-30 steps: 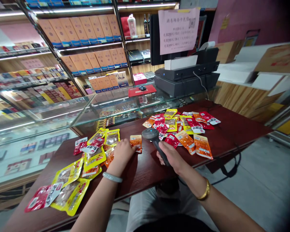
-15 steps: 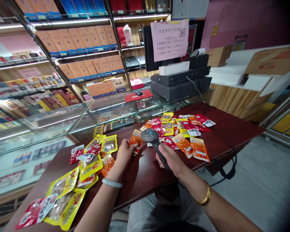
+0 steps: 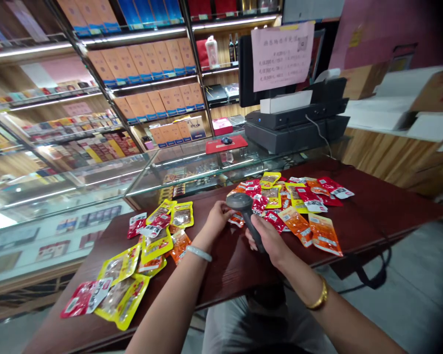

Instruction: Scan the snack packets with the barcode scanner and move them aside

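Note:
My right hand is wrapped round the handle of a dark grey barcode scanner, whose head points away from me over the table. Just left of the scanner head, my left hand pinches an orange snack packet; the scanner hides part of that packet. Beyond and to the right lies a pile of red, yellow and orange packets, among them an orange packet at its near edge. On the left, a second group holds a yellow-edged packet and a red and white packet.
The dark red table meets a glass display counter at its far side. Behind stand a black monitor with a pink paper sign, a till, a mouse on a red mat, and shelves of boxes.
My left hand has moved the orange packet rightward, close to the scanner head, where it is now partly hidden. The view has swung left, so the scene sits further right.

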Available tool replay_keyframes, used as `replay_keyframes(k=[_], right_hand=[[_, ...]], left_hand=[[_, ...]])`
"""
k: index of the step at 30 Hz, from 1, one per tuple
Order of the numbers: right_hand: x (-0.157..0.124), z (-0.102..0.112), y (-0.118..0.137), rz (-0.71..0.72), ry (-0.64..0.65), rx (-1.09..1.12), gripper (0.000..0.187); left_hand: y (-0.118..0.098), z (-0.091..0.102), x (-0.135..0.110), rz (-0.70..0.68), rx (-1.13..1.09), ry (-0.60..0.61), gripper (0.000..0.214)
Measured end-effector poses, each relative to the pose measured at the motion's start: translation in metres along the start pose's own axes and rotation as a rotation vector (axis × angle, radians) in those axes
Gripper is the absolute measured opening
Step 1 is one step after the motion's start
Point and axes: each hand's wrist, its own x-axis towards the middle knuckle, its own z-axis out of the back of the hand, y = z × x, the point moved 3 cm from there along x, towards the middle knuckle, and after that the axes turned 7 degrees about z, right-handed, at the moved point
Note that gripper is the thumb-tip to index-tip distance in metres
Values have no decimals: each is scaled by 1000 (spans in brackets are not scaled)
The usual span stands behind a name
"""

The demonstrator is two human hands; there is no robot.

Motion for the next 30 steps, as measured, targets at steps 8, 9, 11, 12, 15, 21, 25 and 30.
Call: replay_keyframes(k=[8, 9, 11, 12, 15, 21, 25, 30], right_hand=[[9, -24, -12, -57, 90, -65, 54], [9, -28, -15, -65, 101, -69, 55], [8, -37, -20, -85, 127, -68, 56], [7, -41, -22, -95, 140, -63, 56], [5, -47, -25, -118, 162, -61, 55], [3, -37, -22, -99, 135, -102, 54], [2, -24, -21, -88, 105, -89, 53], [-4, -13, -16, -68, 79, -80, 51]], left_hand=[[5, 135, -23, 120, 1091, -528, 63], [11, 148, -24, 169, 1139, -527, 69], [23, 162, -24, 227, 1193, -476, 76], [27, 165, -23, 237, 1210, -443, 76], [33, 165, -18, 239, 1225, -376, 66], [27, 152, -9, 279, 1003, -282, 49], [31, 137, -2, 296, 430, -271, 38], [35, 111, -2, 290, 51, -119, 24]])
